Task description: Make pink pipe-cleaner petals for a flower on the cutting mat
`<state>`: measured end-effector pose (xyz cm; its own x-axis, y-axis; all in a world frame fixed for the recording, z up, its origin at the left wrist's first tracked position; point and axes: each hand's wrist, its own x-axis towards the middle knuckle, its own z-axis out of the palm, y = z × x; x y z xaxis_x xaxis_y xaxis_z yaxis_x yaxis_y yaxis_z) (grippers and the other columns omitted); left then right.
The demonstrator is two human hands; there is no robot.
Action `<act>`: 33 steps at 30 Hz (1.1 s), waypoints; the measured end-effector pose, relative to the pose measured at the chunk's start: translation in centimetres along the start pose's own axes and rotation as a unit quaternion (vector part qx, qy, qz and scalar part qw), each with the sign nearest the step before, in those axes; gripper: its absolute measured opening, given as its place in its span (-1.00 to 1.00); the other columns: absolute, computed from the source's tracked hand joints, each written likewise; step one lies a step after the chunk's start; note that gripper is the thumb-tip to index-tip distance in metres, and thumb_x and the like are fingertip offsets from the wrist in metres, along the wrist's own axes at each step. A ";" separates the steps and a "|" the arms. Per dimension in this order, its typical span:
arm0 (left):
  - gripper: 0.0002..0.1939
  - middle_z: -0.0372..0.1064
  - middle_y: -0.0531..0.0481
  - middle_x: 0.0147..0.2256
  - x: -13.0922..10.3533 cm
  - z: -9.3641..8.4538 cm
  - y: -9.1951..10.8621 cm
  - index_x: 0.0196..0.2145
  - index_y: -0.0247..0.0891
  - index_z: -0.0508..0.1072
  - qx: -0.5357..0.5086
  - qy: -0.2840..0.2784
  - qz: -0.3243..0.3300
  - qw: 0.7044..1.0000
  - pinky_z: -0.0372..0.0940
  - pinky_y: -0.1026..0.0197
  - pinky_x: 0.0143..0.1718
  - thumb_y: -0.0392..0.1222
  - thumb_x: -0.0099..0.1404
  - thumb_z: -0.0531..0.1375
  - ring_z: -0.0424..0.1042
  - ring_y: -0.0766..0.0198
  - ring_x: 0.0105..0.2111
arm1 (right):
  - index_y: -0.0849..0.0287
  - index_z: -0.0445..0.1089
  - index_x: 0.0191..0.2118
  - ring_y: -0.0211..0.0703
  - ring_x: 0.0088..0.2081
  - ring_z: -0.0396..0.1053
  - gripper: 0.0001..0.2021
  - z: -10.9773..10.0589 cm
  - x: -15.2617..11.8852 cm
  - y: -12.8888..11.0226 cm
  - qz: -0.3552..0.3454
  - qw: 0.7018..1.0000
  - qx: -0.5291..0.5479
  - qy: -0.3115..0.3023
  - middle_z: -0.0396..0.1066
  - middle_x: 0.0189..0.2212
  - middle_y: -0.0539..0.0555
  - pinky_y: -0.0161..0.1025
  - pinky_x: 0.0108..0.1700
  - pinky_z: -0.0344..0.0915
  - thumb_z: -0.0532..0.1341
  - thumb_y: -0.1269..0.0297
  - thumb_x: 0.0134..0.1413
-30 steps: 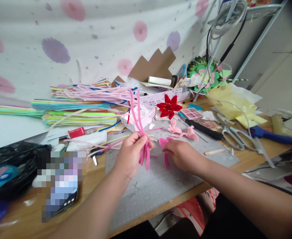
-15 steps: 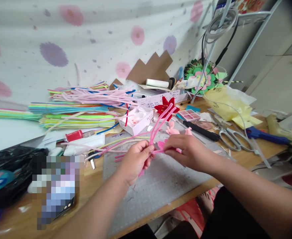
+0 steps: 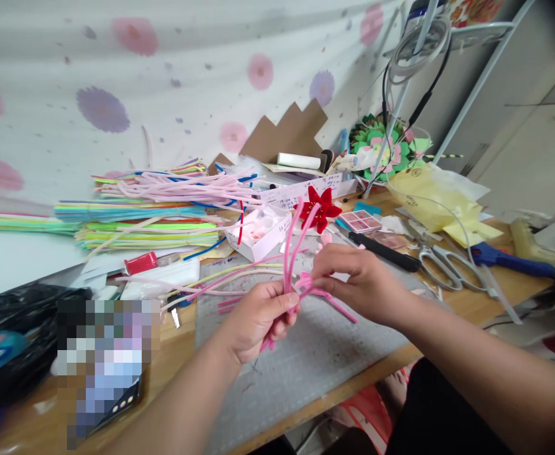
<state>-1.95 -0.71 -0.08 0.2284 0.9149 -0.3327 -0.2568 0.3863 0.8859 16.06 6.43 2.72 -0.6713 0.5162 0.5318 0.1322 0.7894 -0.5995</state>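
Observation:
My left hand (image 3: 265, 319) is closed round several pink pipe cleaners (image 3: 289, 256), whose upper ends stand up above the fist while short ends stick out below it. With thumb and fingertips together, my right hand (image 3: 357, 278) pinches a pink pipe cleaner end beside the left fist. Below the right fingers another pink pipe cleaner (image 3: 341, 308) slants down over the grey cutting mat (image 3: 324, 366). A red pipe cleaner flower (image 3: 320, 208) lies behind the hands. Pale pink shaped pieces are partly hidden by the right hand.
Bundles of coloured pipe cleaners (image 3: 149, 234) and a white box (image 3: 261, 235) lie at the back left. Scissors (image 3: 442, 268), a black-handled tool (image 3: 384, 251) and a blue-handled tool (image 3: 514, 260) are to the right. A phone (image 3: 116, 411) lies front left.
My right hand has shifted slightly, now pinching an end close to the left fist. The upright pink pipe cleaners lean less to the right. A slanting pink length now shows below the right fingers.

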 end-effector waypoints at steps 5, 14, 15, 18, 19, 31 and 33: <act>-0.73 0.24 0.11 -0.62 -0.1 0.6 0.0 -0.50 -0.32 0.33 0.054 0.036 0.024 0.998 -0.11 0.45 -0.73 -0.05 0.11 0.22 0.08 0.55 -0.74 | 0.20 0.35 -0.42 -0.35 -0.55 0.24 -0.91 -0.1 -0.2 -0.3 0.099 0.994 -0.010 0.050 0.35 -0.57 -0.03 -0.39 -0.51 0.17 0.15 0.38 0.08; -0.64 0.26 0.07 -0.62 0.9 0.3 -0.8 -0.51 -0.31 0.42 0.266 0.139 0.114 0.947 -0.01 0.34 -0.65 0.05 0.20 0.10 0.13 0.43 -0.68 | 0.20 0.41 -0.47 -0.28 -0.54 0.27 -0.84 -1.1 0.4 -1.9 0.048 0.958 -0.278 0.056 0.36 -0.59 0.02 -0.32 -0.47 0.08 0.11 0.44 0.02; -0.64 0.27 0.06 -0.61 0.9 0.2 -0.9 -0.51 -0.30 0.42 0.284 0.142 0.124 0.940 0.00 0.33 -0.64 0.06 0.21 0.09 0.14 0.41 -0.68 | 0.21 0.41 -0.48 -0.26 -0.52 0.27 -0.83 -1.0 0.5 -2.0 0.049 0.953 -0.296 0.043 0.35 -0.59 0.03 -0.31 -0.46 0.07 0.09 0.44 0.02; -0.62 0.28 0.06 -0.61 1.0 -0.1 -1.1 -0.51 -0.29 0.42 0.311 0.151 0.136 0.928 0.01 0.32 -0.62 0.08 0.22 0.07 0.15 0.39 -0.66 | 0.22 0.40 -0.50 -0.27 -0.53 0.26 -0.82 -0.8 0.6 -2.1 0.057 0.948 -0.313 0.030 0.33 -0.60 0.03 -0.31 -0.47 0.03 0.08 0.45 0.01; -0.61 0.27 0.06 -0.61 1.0 -0.1 -1.0 -0.51 -0.28 0.42 0.308 0.151 0.132 0.930 0.01 0.32 -0.62 0.08 0.22 0.06 0.15 0.38 -0.66 | 0.21 0.39 -0.49 -0.28 -0.54 0.25 -0.83 -0.9 0.6 -2.1 0.059 0.948 -0.313 0.030 0.32 -0.61 0.02 -0.31 -0.48 0.01 0.08 0.45 0.00; -0.65 0.34 0.02 -0.62 0.8 0.0 -0.8 -0.60 -0.24 0.38 0.454 0.175 0.214 0.847 0.00 0.28 -0.52 -0.02 0.25 0.07 0.27 0.26 -0.57 | 0.22 0.33 -0.50 -0.26 -0.53 0.18 -0.85 -0.4 0.8 -1.9 0.056 0.932 -0.358 -0.021 0.31 -0.57 0.05 -0.28 -0.47 -0.03 0.08 0.45 0.02; -0.65 0.35 0.01 -0.60 0.7 0.0 -0.7 -0.59 -0.23 0.38 0.468 0.170 0.226 0.837 0.00 0.27 -0.51 -0.02 0.26 0.06 0.28 0.26 -0.55 | 0.21 0.39 -0.42 -0.25 -0.48 0.22 -0.87 0.2 0.9 -1.9 0.065 0.948 -0.307 -0.052 0.35 -0.50 0.06 -0.30 -0.45 0.01 0.10 0.47 0.01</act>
<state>-1.58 -0.31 -0.95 -0.0144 0.9848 0.1731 0.6401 -0.1239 0.7582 15.04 5.26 4.19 -0.6838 0.6124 0.3967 0.5969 0.7822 -0.1786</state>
